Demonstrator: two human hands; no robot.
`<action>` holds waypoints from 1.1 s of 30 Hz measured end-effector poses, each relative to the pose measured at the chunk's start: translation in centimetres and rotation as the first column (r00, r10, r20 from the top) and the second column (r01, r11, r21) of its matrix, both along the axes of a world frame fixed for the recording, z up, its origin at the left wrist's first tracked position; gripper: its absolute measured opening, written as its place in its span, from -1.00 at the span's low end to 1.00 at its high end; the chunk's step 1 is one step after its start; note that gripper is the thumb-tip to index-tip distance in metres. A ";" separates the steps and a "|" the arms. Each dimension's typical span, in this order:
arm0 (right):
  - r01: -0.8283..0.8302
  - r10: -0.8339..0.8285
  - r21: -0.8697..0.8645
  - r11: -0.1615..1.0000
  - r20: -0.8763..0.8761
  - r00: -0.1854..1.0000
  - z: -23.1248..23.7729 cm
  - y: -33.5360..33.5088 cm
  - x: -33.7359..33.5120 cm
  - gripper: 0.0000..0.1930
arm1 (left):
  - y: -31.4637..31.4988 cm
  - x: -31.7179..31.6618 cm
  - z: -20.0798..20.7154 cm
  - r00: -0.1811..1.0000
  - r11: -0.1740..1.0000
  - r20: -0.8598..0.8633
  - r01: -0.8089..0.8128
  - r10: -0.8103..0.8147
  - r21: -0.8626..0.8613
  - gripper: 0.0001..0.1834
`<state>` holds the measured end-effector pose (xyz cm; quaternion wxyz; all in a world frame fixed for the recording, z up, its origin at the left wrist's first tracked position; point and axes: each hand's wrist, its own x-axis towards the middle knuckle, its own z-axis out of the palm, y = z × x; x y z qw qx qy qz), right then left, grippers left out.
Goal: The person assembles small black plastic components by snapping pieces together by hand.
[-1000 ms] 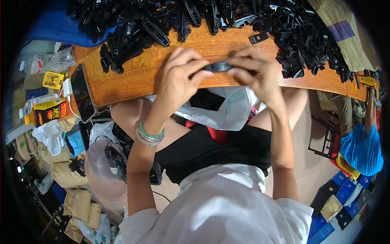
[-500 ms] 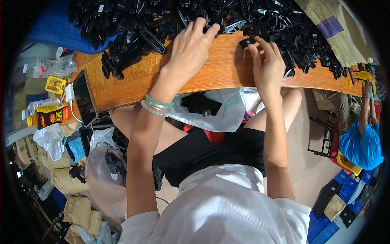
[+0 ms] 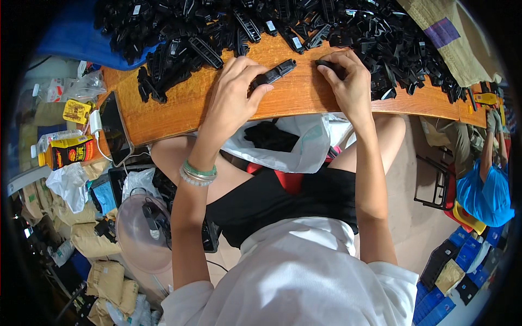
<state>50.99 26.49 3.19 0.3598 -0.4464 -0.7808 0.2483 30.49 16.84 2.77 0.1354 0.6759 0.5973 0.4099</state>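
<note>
Risk, as judged: slip of the long part (image 3: 274, 73) out of the left hand (image 3: 235, 88), from a hold at one end only. Also possible: a fall past the worktop's (image 3: 179, 111) near edge into the white bag (image 3: 310, 155) below, owing to handling close to that edge. Likewise possible: loss of the small part (image 3: 336, 70) among look-alike black pieces of the right pile (image 3: 405, 51), because of nearness and same colour.

Long part: black, over the worktop's near half, mid-length; pinched between left thumb and fingers, free end slanted rightward and away from the near edge, toward the right hand (image 3: 350, 81) but apart from it.

Small part: black, right of the long part, just beside the right pile; gripped between right thumb and curled fingers, largely covered, exact contact impossible to tell.
</note>
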 end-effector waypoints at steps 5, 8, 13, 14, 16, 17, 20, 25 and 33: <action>-0.126 0.038 -0.299 0.946 -0.285 0.958 0.3 0.2 -0.3 -0.81 | -0.2 -0.2 -0.5 0.997 0.999 -0.076 0.033 -0.031 0.021 -0.75; -0.222 0.031 -0.363 0.905 -0.463 0.886 1.1 -0.1 -1.2 -0.77 | -0.2 -0.3 -0.4 0.997 0.998 -0.031 0.065 -0.064 0.016 -0.76; -0.302 0.127 -0.406 0.863 -0.404 0.906 0.9 -1.8 -1.5 -0.76 | -0.3 -0.3 -0.5 0.998 0.998 -0.012 0.064 -0.064 0.025 -0.76; -0.301 0.192 -0.305 0.904 -0.338 0.921 0.7 -2.3 -1.5 -0.75 | -0.3 -0.3 -0.5 0.998 0.998 -0.010 0.062 -0.062 0.023 -0.76; -0.274 0.236 -0.173 0.946 -0.211 0.948 0.4 -3.1 -1.2 -0.72 | -0.4 -0.3 -0.3 0.998 0.999 -0.017 0.052 -0.052 0.011 -0.77; -0.276 0.238 -0.175 0.945 -0.210 0.948 0.3 -3.3 -0.8 -0.72 | -0.3 -0.3 -0.3 0.999 0.999 -0.016 0.050 -0.050 0.009 -0.77; -0.173 0.152 -0.193 0.966 -0.120 0.981 0.5 -3.7 0.2 -0.73 | -0.3 -0.3 -0.3 0.998 0.998 -0.005 0.059 -0.059 0.003 -0.77; -0.249 0.240 -0.119 0.961 -0.089 0.967 0.6 -3.6 -0.5 -0.74 | 0.1 0.2 -0.5 0.990 0.990 0.011 0.137 -0.138 0.030 -0.78; -0.454 0.445 -0.199 0.869 -0.092 0.891 0.9 -6.0 1.1 -0.73 | 0.8 -0.3 1.0 0.957 0.956 0.143 0.270 -0.253 -0.112 -0.80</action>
